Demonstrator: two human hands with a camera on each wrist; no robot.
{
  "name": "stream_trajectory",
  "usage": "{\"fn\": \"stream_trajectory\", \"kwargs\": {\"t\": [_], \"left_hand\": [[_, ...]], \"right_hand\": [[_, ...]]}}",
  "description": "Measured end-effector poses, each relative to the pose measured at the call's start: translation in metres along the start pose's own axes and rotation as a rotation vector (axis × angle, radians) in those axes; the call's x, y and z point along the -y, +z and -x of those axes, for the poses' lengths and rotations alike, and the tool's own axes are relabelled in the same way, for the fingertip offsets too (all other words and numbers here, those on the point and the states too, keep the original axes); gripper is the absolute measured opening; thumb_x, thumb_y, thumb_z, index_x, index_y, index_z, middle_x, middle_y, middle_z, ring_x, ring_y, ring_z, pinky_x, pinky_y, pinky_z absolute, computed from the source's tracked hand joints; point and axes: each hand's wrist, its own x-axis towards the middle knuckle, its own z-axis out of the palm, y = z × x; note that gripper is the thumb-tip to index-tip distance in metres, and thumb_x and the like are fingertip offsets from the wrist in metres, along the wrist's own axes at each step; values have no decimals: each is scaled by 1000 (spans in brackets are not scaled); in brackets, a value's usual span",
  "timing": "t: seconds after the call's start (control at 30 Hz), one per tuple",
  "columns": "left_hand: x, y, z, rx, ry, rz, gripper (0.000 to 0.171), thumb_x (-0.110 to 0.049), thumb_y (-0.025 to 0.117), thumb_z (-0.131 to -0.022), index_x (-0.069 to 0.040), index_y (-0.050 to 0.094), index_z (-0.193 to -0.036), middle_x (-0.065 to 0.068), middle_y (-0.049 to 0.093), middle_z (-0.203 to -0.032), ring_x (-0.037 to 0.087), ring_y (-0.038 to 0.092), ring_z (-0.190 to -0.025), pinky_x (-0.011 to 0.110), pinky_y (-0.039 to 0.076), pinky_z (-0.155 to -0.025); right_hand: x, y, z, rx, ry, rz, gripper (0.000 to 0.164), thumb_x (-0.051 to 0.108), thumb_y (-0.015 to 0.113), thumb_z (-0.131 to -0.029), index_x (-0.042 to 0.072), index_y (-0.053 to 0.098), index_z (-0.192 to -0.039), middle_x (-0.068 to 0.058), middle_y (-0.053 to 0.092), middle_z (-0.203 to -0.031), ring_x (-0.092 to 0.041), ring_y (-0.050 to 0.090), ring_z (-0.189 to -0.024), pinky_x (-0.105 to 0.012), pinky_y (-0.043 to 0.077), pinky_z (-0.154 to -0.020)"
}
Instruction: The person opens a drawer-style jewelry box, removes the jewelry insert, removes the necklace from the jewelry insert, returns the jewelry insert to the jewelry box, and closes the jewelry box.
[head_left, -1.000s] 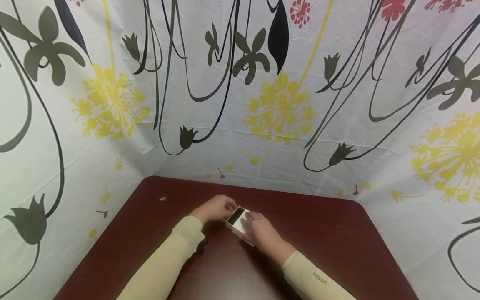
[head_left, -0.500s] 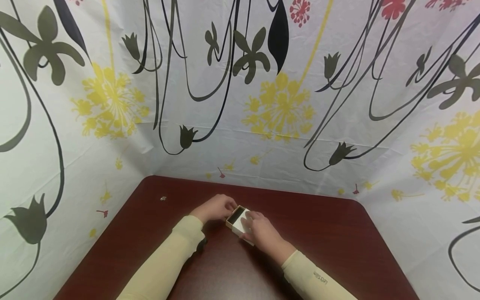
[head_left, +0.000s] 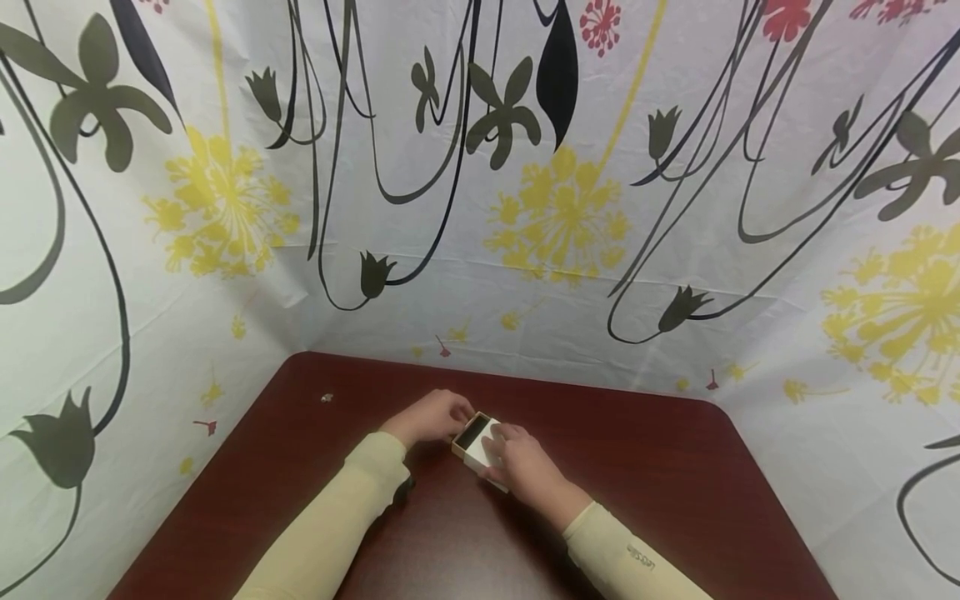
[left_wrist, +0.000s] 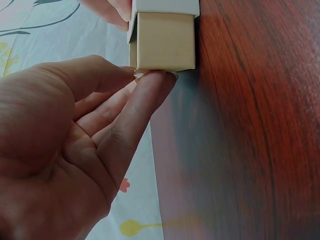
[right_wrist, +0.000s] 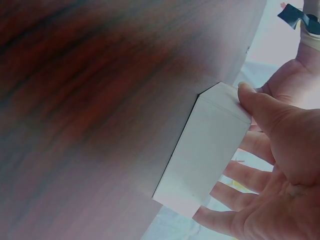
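A small white slide-out box stands on the table, its white sleeve (right_wrist: pixel 200 150) covering most of a tan inner drawer (left_wrist: pixel 166 42). The drawer sticks partly out toward the left, and its dark inside shows in the head view. My left hand (head_left: pixel 435 415) pinches the drawer's outer end at one edge between thumb and index finger; a small pale bit shows at the fingertips in the left wrist view. My right hand (head_left: pixel 531 468) grips the sleeve, thumb near one corner and fingers along the opposite side.
A tiny shiny object (head_left: pixel 326 398) lies on the dark red table (head_left: pixel 637 450) near its far left corner. Patterned white curtain (head_left: pixel 450 217) hangs around the back and sides of the table. A dark band (right_wrist: pixel 300 19) sits at the left wrist.
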Motion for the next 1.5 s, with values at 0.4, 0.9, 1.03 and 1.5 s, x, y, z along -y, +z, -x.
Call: {"fn": "stream_trajectory", "kwargs": {"t": [0.4,0.9,1.03,1.5], "left_hand": [[0,2,0,8,1,30,21,-9,77,-103,-12,81,-123,0,79,-106,13,75,-87,34,64,-75],[-1,3,1,9,17,30,20,-7,77,-102,-10,81,-122,1,79,-106,14,75,-88,34,65,-76],[0,4,0,14,21,39,20,-8,77,-103,-10,81,-122,2,79,-106,14,76,-88,35,65,-76],[0,4,-2,18,16,41,18,-10,77,-103,-12,81,-121,-1,79,-104,13,76,-87,33,65,-74]], "right_hand": [[0,1,1,-5,6,2,46,28,95,-90,5,80,-127,-24,72,-132,-43,70,-117,-52,61,-97],[0,2,0,3,22,-5,47,29,95,-90,5,80,-128,-24,72,-133,-43,70,-118,-52,61,-98],[0,2,0,3,20,-2,47,29,95,-89,5,80,-127,-24,72,-132,-43,70,-117,-52,61,-98],[0,1,0,-5,16,-14,46,28,95,-90,5,80,-128,-24,72,-132,-43,70,-118,-52,61,-98]]}}
